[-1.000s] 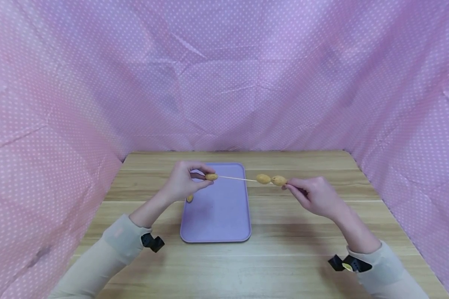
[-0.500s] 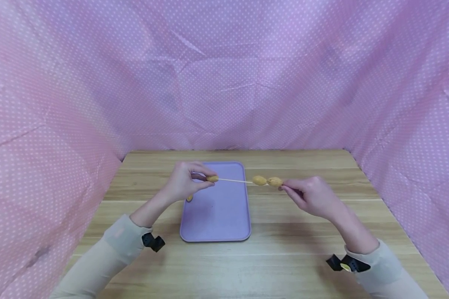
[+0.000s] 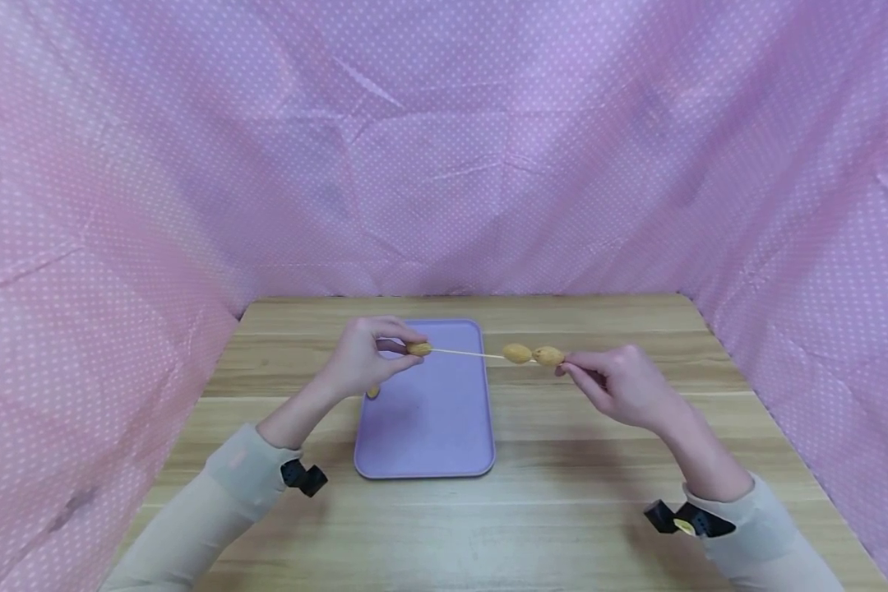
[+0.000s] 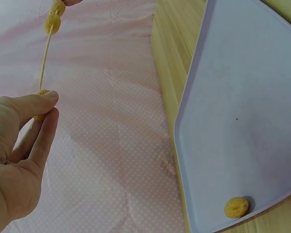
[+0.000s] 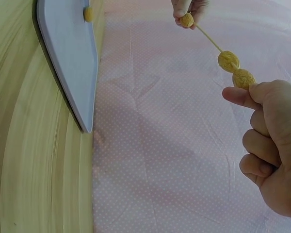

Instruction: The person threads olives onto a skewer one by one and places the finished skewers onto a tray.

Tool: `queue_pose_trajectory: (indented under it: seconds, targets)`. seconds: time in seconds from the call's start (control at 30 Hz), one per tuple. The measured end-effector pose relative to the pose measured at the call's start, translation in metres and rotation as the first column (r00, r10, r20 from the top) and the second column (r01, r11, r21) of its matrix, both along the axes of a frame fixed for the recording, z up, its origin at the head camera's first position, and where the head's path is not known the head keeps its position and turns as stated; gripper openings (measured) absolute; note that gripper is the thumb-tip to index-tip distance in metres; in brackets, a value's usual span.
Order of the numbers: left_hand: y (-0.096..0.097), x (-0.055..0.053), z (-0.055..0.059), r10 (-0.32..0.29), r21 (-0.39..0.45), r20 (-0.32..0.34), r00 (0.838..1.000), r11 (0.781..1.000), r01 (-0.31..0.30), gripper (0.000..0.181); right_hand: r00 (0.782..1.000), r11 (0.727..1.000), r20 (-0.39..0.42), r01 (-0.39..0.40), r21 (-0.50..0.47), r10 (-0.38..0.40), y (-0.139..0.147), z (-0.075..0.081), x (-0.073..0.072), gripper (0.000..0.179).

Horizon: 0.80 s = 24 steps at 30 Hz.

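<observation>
A thin wooden skewer (image 3: 466, 353) is held almost level above a purple tray (image 3: 444, 436). Two golden, wrinkled balls, a left one (image 3: 517, 353) and a right one (image 3: 548, 356), are threaded side by side near its right end. My right hand (image 3: 629, 386) pinches the skewer end just behind them between thumb and forefinger, other fingers curled in. Between thumb and fingertips, my left hand (image 3: 358, 358) pinches another such ball (image 3: 418, 349), which meets the skewer's left end. How deep the skewer goes into this ball is hidden. One more ball (image 4: 236, 207) lies inside the tray, by its edge.
The tray lies on a wood-grain table (image 3: 562, 526), left of the middle. Pink dotted cloth (image 3: 444, 164) hangs behind and at both sides of the table. Black cameras sit on both wrists, such as the left wrist camera (image 3: 303, 477).
My right hand shifts slightly left with the skewer and its two balls, then a little back to the right. My left hand stays nearly in place, pinching its ball.
</observation>
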<state>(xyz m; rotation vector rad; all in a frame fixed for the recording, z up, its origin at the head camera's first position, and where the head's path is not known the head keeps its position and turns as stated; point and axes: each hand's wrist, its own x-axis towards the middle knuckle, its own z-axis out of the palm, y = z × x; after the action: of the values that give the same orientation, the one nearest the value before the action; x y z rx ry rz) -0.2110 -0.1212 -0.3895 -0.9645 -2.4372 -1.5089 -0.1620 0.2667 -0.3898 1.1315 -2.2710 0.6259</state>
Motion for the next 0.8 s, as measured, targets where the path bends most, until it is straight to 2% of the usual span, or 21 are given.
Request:
queue_pose_trajectory:
  seconds: [0.17, 0.23, 0.37, 0.63, 0.8]
  targets:
    - [-0.0012, -0.0005, 0.0007, 0.003, 0.006, -0.015, 1.0, 1.0, -0.003, 0.028, 1.0, 1.0, -0.001, 0.004, -0.001, -0.004, -0.0001, 0.0001, -0.0004, 0.031]
    - [-0.0016, -0.0008, 0.0007, 0.003, -0.001, -0.019, 1.0, 1.0, -0.003, 0.028, 1.0, 1.0, 0.0, 0.006, 0.001, -0.006, -0.0005, 0.0007, -0.0002, 0.03]
    - [-0.0028, -0.001, 0.0003, -0.003, -0.028, -0.021, 1.0, 1.0, 0.003, 0.028, 1.0, 1.0, -0.001, 0.014, 0.014, -0.014, -0.0022, 0.0037, 0.0003, 0.013]
    - [-0.0048, -0.0032, -0.0008, -0.054, -0.068, -0.019, 0.998, 0.996, 0.052, 0.027, 0.998, 0.998, 0.028, 0.046, 0.049, -0.048, -0.0058, 0.0093, 0.0003, 0.02]
    - [-0.0054, -0.0066, -0.0011, -0.071, -0.071, -0.006, 0.997, 0.995, 0.071, 0.027, 0.996, 0.999, 0.077, 0.031, 0.038, -0.034, -0.0063, 0.0088, -0.0003, 0.023]
